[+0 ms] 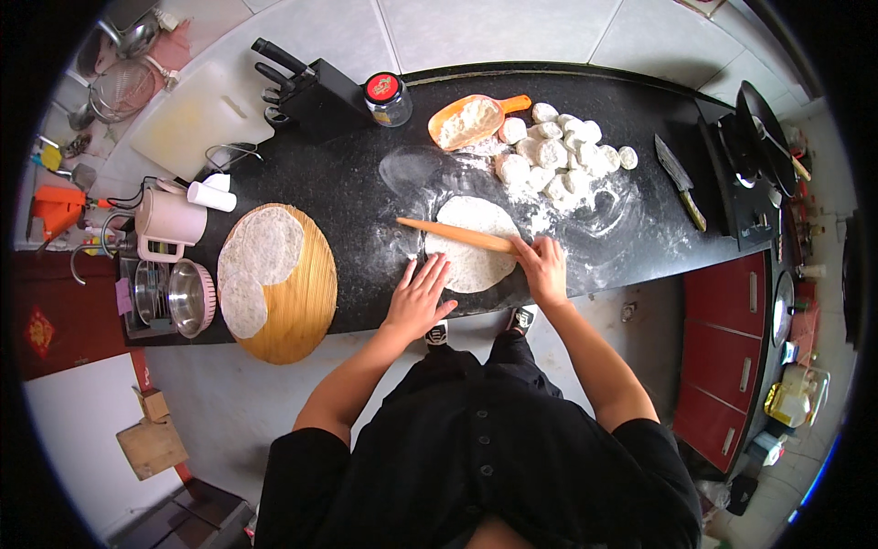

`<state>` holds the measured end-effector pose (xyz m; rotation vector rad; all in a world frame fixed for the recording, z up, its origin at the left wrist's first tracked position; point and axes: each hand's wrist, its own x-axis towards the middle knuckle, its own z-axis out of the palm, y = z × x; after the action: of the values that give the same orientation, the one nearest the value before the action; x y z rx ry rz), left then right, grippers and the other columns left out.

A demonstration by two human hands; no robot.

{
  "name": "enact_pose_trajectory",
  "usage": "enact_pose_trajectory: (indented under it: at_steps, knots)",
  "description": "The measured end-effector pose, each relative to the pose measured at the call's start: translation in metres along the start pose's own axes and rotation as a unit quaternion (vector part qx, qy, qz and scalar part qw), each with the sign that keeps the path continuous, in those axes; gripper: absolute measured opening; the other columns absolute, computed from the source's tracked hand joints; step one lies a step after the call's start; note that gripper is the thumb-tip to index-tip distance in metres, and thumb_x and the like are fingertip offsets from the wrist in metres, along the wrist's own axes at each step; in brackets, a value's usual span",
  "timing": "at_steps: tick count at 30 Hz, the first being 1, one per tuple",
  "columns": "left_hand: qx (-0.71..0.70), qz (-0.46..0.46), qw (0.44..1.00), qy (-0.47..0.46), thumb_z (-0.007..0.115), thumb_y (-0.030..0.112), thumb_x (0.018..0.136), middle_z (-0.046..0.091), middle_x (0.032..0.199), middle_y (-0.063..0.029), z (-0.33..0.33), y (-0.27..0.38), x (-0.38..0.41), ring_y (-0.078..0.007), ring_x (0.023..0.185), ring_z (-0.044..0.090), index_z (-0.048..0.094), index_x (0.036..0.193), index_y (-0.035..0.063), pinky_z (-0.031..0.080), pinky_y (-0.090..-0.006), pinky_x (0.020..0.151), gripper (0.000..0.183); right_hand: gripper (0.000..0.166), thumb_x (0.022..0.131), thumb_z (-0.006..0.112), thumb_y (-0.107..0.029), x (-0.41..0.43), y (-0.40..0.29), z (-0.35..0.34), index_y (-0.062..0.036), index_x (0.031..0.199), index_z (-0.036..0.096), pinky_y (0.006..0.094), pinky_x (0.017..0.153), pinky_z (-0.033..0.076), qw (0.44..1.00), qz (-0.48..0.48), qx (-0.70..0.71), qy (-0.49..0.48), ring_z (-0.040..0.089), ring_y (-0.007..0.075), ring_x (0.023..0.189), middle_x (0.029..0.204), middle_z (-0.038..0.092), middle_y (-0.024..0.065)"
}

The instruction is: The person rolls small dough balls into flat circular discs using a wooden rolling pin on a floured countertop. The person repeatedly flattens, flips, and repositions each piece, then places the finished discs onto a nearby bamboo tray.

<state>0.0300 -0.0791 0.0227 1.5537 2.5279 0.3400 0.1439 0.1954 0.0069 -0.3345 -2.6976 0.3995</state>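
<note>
A thin round sheet of dough point(480, 271) lies on the floured black countertop point(357, 274) in front of me. Across it rests a tapered wooden rolling pin point(456, 235), its narrow end pointing left past the dough's edge. My right hand point(545, 267) grips the pin's right end near the dough's right side. My left hand point(422, 291) lies flat with fingers spread at the dough's lower left edge, holding nothing. Beyond the sheet, to the upper right, several floured dough pieces point(551, 154) are heaped together. An orange scoop point(518, 103) with flour in it touches the heap's left side.
At left, a round wooden board point(302, 302) bears several flat dough sheets point(271, 246) and overhangs the counter's front edge. A cleaver point(675, 171) lies at right, near the stove point(720, 178). A knife block point(322, 103) and a lidded glass jar point(389, 110) stand at the back.
</note>
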Motion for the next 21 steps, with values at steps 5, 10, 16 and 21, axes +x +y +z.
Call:
enact_pose_trajectory:
  at_steps: [5, 10, 16, 21]
  knots:
    - [-0.006, -0.017, 0.999, -0.026, 0.050, 0.052, 0.101, 0.027, 0.167, -0.0153, 0.012, -0.005, -0.017, -0.0261, 0.156, 0.022, 0.028, 0.159, 0.0008, 0.014, -0.0509, 0.126, 0.080, 0.045, 0.083, 0.078, -0.019, -0.040, -0.014, -0.013, -0.0242, 0.126, 0.069, 0.0406, 0.075, 0.049, 0.997, 0.077, -0.011, -0.005, 0.055, 0.0273, 0.085, 0.092, 0.053, 0.0053]
    - [-0.029, -0.021, 0.996, 0.088, 0.042, 0.043, 0.106, 0.025, 0.168, -0.0132, 0.001, -0.053, 0.050, -0.0267, 0.156, 0.024, 0.024, 0.161, 0.0047, 0.011, -0.0518, 0.127, 0.069, 0.050, 0.085, 0.075, -0.016, -0.066, -0.055, -0.009, -0.0255, 0.133, 0.066, 0.0407, 0.072, 0.051, 0.989, 0.142, -0.007, -0.030, 0.055, 0.0275, 0.087, 0.092, 0.051, 0.0057]
    - [0.037, 0.103, 0.993, 0.041, 0.042, 0.038, 0.107, 0.024, 0.169, -0.0074, 0.005, -0.074, 0.117, -0.0199, 0.156, 0.021, 0.026, 0.161, 0.0073, 0.011, -0.0455, 0.128, 0.064, 0.052, 0.088, 0.072, -0.011, -0.075, -0.094, -0.007, -0.0210, 0.138, 0.063, 0.0402, 0.071, 0.054, 0.986, 0.158, -0.007, -0.053, 0.058, 0.0282, 0.090, 0.095, 0.051, 0.0078]
    - [0.012, 0.153, 0.988, -0.006, 0.046, 0.036, 0.105, 0.027, 0.168, -0.0057, -0.003, -0.105, 0.069, -0.0196, 0.155, 0.026, 0.031, 0.159, 0.0073, 0.014, -0.0454, 0.128, 0.064, 0.058, 0.091, 0.066, -0.006, -0.099, -0.141, 0.010, -0.0224, 0.146, 0.058, 0.0393, 0.066, 0.055, 0.971, 0.193, 0.092, -0.107, 0.062, 0.0255, 0.078, 0.092, 0.051, 0.0075]
